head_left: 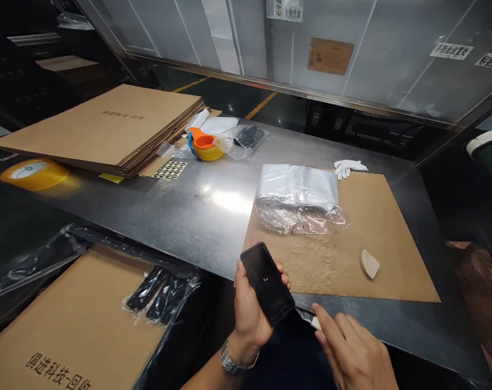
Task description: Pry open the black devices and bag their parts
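The left hand (248,314) grips a black rectangular case (267,287) at the near edge of the table (168,216); the right hand (351,346) grips a white-handled tool (316,323), its tip beside the case's lower end.

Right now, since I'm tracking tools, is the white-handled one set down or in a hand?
In a hand: the right hand holds the tool by its white handle, its metal end close to the black case.

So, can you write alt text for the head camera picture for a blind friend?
A left hand holds a black rectangular part while the right hand holds a light-handled tool near its lower end. Beyond, a metal table bears stacked cardboard, and clear plastic on a cardboard sheet.
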`<state>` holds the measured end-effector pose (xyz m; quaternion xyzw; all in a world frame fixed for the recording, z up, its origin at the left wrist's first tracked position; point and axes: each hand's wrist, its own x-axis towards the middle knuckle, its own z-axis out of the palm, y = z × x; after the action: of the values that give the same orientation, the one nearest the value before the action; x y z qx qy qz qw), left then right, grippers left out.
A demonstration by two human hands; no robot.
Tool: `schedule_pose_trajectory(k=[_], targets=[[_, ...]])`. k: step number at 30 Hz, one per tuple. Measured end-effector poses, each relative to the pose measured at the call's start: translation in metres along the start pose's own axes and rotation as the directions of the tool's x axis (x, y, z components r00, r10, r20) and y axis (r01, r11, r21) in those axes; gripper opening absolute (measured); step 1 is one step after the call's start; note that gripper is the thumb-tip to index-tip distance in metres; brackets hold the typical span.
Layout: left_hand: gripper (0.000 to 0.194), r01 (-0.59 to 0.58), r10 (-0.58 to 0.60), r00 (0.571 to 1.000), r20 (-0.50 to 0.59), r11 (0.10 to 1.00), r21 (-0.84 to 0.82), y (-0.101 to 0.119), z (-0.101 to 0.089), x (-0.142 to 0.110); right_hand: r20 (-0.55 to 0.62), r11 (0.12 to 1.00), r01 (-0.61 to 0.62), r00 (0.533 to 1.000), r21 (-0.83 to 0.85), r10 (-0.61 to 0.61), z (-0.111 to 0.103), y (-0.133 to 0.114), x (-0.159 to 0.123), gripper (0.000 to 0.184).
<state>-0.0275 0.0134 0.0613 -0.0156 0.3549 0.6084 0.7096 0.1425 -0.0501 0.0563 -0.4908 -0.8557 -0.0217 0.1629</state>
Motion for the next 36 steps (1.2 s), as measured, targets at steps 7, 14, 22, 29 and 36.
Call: schedule_pose_trajectory(k=[7, 14, 22, 29, 36], targets=[[0.048, -0.037, 0.037, 0.999, 0.016, 0.999, 0.025, -0.0031, -0.0011, -0.0028, 0.009, 0.995, 0.031, 1.0, -0.092, -0.03, -0.0012, -0.0035, 0.0013, 0.031], [0.049, -0.056, 0.056, 0.998, 0.016, 0.997, 0.049, -0.0035, -0.0012, -0.0037, 0.037, 0.994, 0.029, 0.999, -0.107, -0.025, -0.0004, -0.0033, 0.0008, 0.03], [0.051, -0.105, 0.104, 0.995, 0.012, 0.99, 0.097, -0.0059, -0.0009, -0.0055, 0.016, 0.989, 0.02, 1.0, -0.144, -0.018, -0.0007, -0.0046, -0.0009, 0.031], [0.051, -0.096, 0.093, 0.995, 0.03, 0.989, 0.112, -0.0072, -0.0023, -0.0048, 0.015, 0.986, 0.006, 1.0, -0.165, -0.004, 0.0016, -0.0025, -0.0007, 0.03], [0.054, 0.004, -0.004, 1.0, 0.002, 0.991, 0.131, -0.0036, -0.0028, -0.0034, -0.024, 0.999, -0.027, 0.999, 0.035, 0.028, -0.0038, 0.0033, 0.0067, 0.034]])
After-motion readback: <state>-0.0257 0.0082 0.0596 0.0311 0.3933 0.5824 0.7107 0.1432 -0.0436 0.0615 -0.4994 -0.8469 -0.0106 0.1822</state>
